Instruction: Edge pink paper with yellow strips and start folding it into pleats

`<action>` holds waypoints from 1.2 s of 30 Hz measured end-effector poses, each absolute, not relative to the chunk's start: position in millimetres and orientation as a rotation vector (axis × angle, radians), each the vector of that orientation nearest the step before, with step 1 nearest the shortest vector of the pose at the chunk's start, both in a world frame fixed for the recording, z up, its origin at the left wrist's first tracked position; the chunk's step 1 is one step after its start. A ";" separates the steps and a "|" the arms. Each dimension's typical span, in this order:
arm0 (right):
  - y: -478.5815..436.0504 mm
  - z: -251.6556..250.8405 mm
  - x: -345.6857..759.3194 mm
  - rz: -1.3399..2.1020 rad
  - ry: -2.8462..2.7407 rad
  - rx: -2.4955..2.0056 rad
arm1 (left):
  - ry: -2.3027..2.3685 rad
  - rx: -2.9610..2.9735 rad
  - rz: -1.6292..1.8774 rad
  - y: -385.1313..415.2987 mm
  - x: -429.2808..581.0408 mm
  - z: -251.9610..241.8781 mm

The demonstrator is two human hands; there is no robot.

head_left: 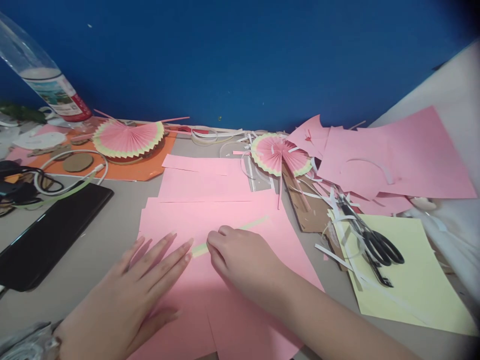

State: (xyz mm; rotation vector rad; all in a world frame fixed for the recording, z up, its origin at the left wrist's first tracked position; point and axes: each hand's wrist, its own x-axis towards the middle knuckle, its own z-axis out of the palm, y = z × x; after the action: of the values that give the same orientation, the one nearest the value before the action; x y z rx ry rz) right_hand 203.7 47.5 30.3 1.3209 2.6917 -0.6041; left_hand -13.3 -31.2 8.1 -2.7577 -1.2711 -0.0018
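Observation:
A narrow pale yellow paper strip (200, 250) lies slantwise on the overlapping pink paper sheets (187, 212) in front of me. My left hand (127, 290) rests flat with fingers spread on the pink paper, its fingertips at the near left end of the strip. Over the strip's middle, my right hand (240, 257) is closed, fingers curled and pressed down. Whatever its fingertips pinch, if anything, is hidden. The strip shows again on the far side of that hand.
Pleated pink-and-yellow paper fans (127, 140) stand at the back. Black-handled scissors (382, 247) lie on a yellow sheet (420, 285) at right among white paper scraps. A black phone (56, 235), cables and a plastic bottle (56, 90) are at left. A blue wall (240, 60) rises behind.

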 end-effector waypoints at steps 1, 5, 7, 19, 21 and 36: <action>47.3 30.2 203.7 -0.602 2.692 1.320 | -1.300 -2.762 -0.026 -32.4 -12.2 8.3; 46.0 27.7 203.9 -0.592 2.721 1.323 | -1.361 -2.769 -0.071 -31.7 1.8 8.6; 45.7 26.2 203.5 -0.593 2.732 1.340 | -1.337 -2.782 -0.048 -28.1 9.3 7.7; 49.9 55.1 197.7 -0.533 2.490 1.320 | -1.349 -2.875 -0.081 -21.0 10.4 4.3; 49.4 64.3 190.3 -0.432 2.428 1.274 | -1.363 -2.889 -0.104 -20.5 9.5 3.9; 46.2 44.9 208.5 -0.597 2.490 1.613 | -1.385 -2.852 -0.139 -22.7 8.8 1.4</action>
State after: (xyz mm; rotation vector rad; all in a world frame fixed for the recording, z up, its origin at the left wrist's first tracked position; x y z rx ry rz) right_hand 208.5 46.2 44.9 1.6126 2.4896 -0.5970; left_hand 8.8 -22.7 1.4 -2.8524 -1.3852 -0.1385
